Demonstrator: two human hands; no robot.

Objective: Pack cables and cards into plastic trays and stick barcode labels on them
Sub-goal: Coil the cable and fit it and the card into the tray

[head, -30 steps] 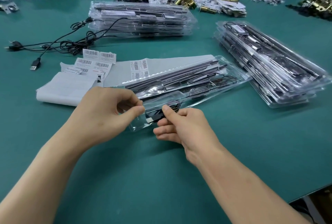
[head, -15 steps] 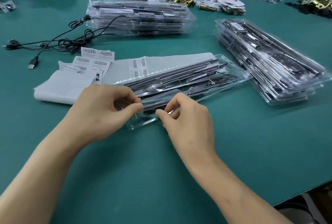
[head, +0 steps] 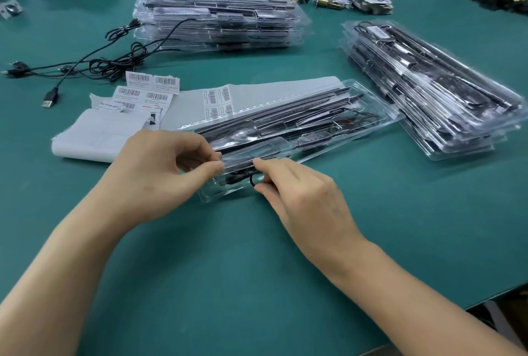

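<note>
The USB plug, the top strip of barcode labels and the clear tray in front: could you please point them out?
USB plug [head: 50, 99], head view, plug body.
barcode labels [head: 153, 81], head view, middle of top strip.
clear tray [head: 210, 197], head view, bare near-left corner.

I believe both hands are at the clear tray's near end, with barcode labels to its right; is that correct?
No: in the head view the barcode labels lie left of the clear tray; left hand and right hand are at its near end.

Green table [head: 257, 270]; trays [head: 217, 24]; cables [head: 94, 64]; labels [head: 151, 81]
</note>
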